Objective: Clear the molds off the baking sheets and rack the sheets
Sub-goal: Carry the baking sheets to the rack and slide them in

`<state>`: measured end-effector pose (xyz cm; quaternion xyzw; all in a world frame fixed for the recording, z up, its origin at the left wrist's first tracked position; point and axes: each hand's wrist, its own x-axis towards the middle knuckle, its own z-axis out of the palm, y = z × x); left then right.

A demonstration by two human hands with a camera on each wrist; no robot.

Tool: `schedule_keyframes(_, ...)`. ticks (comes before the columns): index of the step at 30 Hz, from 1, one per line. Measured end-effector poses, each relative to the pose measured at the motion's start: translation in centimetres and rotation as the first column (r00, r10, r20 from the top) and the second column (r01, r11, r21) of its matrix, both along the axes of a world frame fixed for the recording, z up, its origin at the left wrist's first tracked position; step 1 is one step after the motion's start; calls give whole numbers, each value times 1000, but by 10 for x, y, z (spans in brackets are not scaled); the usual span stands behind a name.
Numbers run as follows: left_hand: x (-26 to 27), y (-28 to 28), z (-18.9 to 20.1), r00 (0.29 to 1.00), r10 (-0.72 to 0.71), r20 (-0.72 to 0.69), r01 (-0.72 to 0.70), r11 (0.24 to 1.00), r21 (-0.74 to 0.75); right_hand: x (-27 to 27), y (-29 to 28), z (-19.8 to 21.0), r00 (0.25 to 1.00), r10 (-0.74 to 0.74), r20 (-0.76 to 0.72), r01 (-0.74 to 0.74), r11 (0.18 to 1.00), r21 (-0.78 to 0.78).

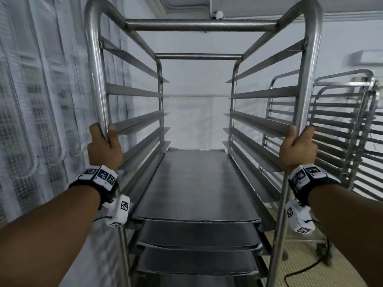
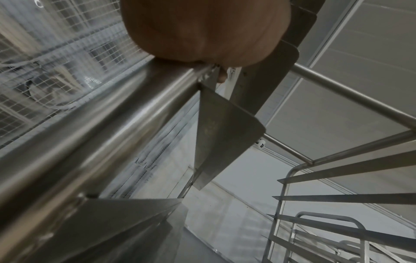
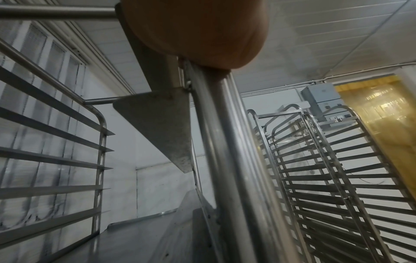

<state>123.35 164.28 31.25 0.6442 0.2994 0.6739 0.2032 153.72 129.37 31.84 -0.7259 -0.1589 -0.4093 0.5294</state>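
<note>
A tall steel rack (image 1: 199, 24) stands right in front of me. Several dark baking sheets (image 1: 196, 183) lie on its lower runners, stacked one level under another; its upper runners are bare. My left hand (image 1: 103, 145) grips the rack's left front post (image 1: 96, 79), fingers curled round the tube. My right hand (image 1: 298, 145) grips the right front post (image 1: 308, 79) the same way. In the left wrist view the left hand (image 2: 202, 32) fills the top above the post (image 2: 101, 121). The right wrist view shows the right hand (image 3: 195, 30) on its post (image 3: 227, 142). No molds are in view.
A wire-mesh wall behind plastic sheeting (image 1: 31, 110) runs close along the left. Two more empty racks (image 1: 339, 125) stand to the right. A black cable (image 1: 306, 268) trails on the tiled floor (image 1: 300, 255). A yellow strip curtain (image 3: 378, 121) hangs at the far right.
</note>
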Motion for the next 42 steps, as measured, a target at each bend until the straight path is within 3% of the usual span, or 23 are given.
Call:
schedule_keyframes(10, 55, 34, -1, 1000, 4, 3, -4, 1000, 9, 48, 35, 0, 1000, -10, -19, 9, 999, -38)
schedule_keyframes(25, 211, 169, 2, 996, -80, -32, 79, 996, -51, 176, 148, -3, 997, 43, -57, -43, 999, 8)
schedule_keyframes(34, 296, 214, 3, 995, -86, -49, 81, 992, -97, 243, 187, 3, 996, -34, -84, 30, 998, -48)
schedule_keyframes(42, 370, 224, 3, 998, -9, -56, 1, 992, -126, 358, 226, -6, 997, 39, -60, -40, 999, -15)
